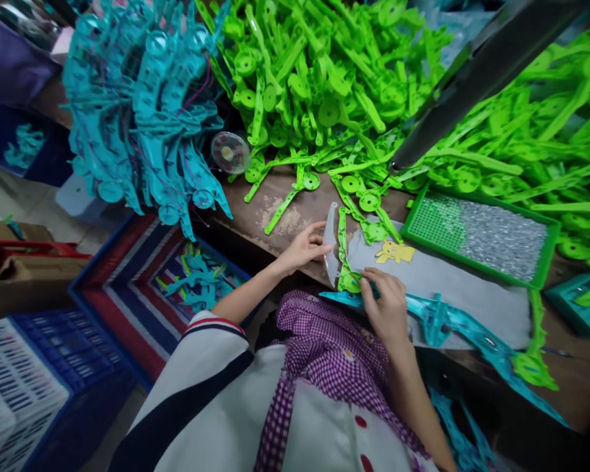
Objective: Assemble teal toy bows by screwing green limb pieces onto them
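So I'm at the fiddly bit: both hands are on the job and it looks to me like a fitting step, lining up the knuckle of a green arm (343, 239). It lies on the counter (276, 202) at the left end of the grey cloth (491, 307), round end towards me, just beside a pale curved piece (330, 237).

Left grip (301, 252) is half-curled, thumb at the edge of that pale piece. Can't tell if it's a proper pinch or just a steadying touch. Right grip (389, 303) is nearly closed, thumb and fingertips bunched at the green arm's round end. No idea if there's something tiny in there, it's too small to see.

The long blue piece (437, 320) passes under my right hand, its narrow tip near that round end. The green tray (472, 261) of little metal bits (506, 239) is on my right, past the cloth.

My guess is the next move calls for keeping the green arm steady with the left while the right seats that joint squarely. Biggest worry imo: the round end twisting, or my wrist nudging the blue one.
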Motion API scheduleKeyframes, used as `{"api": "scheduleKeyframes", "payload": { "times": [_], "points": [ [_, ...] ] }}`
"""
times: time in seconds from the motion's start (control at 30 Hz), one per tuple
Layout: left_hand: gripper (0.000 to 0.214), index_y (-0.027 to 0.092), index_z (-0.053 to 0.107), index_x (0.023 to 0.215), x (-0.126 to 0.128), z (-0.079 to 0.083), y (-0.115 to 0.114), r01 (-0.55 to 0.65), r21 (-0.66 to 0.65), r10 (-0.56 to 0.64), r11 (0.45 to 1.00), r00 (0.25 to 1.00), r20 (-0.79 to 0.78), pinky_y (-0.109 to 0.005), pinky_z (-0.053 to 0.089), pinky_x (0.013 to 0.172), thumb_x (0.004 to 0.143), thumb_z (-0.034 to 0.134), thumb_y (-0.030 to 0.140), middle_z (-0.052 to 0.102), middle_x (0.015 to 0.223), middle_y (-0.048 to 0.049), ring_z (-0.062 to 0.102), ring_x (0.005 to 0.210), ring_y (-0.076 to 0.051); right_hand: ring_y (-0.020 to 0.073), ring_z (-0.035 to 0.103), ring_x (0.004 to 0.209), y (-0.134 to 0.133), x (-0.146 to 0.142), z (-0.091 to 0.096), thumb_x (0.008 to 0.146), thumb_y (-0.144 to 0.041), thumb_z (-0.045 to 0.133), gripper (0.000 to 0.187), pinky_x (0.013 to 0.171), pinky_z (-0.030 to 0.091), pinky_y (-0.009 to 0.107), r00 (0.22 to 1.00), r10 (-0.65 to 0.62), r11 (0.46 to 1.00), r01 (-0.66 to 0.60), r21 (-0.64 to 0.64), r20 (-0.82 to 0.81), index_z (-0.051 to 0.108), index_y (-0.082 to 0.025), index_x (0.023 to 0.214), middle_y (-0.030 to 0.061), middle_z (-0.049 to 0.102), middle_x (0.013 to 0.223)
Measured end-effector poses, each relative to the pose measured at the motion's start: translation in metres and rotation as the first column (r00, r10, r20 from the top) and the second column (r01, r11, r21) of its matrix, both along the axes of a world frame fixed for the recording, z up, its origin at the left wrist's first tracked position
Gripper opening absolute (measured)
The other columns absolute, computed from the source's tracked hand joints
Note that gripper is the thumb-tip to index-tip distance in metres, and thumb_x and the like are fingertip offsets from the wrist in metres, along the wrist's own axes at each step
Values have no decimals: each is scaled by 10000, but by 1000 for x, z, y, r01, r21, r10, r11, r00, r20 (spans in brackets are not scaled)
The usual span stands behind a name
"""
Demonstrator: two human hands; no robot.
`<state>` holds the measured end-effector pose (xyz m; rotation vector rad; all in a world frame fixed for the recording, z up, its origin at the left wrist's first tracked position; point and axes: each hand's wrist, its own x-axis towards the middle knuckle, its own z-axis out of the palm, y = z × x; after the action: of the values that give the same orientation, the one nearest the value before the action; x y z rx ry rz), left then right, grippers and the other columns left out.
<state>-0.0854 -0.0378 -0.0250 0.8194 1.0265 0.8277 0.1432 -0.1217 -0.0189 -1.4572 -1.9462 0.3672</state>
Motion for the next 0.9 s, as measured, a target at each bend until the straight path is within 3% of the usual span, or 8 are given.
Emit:
{"api": "scheduleKeyframes", "payload": {
  "times": [0.2,0.67,0.9],
  "points": [
    [825,240,493,1375,9,0,-2,-65,-45,67,997,997,31,-290,586,695,670,898,382,657,964,-20,666,784,-140,215,693,975,6,-4,-1,1015,-277,537,169,916,445,372,998,66,998,-65,-25,17,673,-196,1072,70,760,1032],
    [759,205,517,1316,16,-9,1,-17,22,19,1000,992,-122,-270,597,621,687,891,404,623,916,-1,628,670,-96,208,668,926,6,-7,-7,1006,-241,537,157,833,426,338,996,48,999,-49,11,77,676,-179,1043,70,758,983],
    [815,202,485,1374,12,-11,8,135,80,-119,988,976,-183,-277,594,639,705,867,469,630,932,-20,640,710,-121,204,669,916,6,-7,-7,1005,-239,552,133,814,424,330,993,47,997,-53,48,105,669,-184,1034,59,760,976]
  ]
}}
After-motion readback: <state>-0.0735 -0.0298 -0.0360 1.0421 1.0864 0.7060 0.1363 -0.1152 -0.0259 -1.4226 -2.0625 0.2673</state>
